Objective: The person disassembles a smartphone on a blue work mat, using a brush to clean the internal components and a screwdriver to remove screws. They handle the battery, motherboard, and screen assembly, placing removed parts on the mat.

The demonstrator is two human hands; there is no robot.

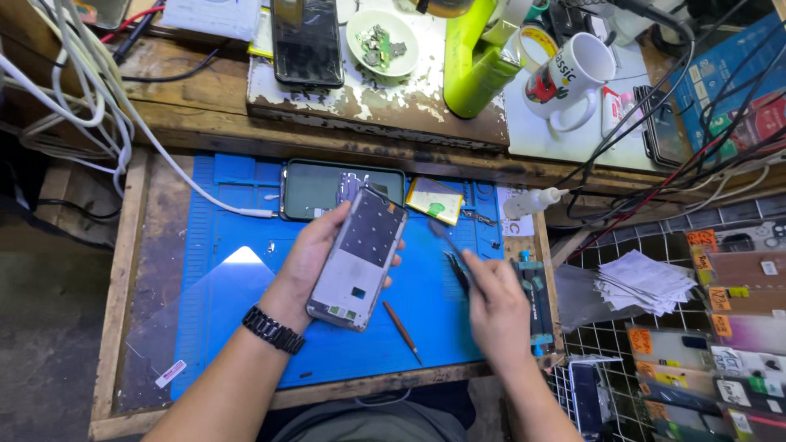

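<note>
The wooden counter is carrying a blue work mat that is taking up most of the open room in front of the person, and its bare stretch at the lower left is lying free apart from a clear sheet of film. On the mat's far edge a dark phone screen is lying flat with a yellow battery just beside it, and a white cable is running in from the left, so the room up there is tight. The left hand is gripping a phone frame from underneath, tilting it above the middle of the mat with the inner side facing up. The right hand is pinching a pair of dark tweezers, blurred, with the tips pointing toward the frame's upper right edge but apart from it. I would judge the person is working on the stripped frame with the tool, and the next move is calling for a steady, fine approach along that edge. A thin brown stick is lying on the mat just below the frame, and a small white bottle is lying near the mat's right corner, close to a tangle of wires.
</note>
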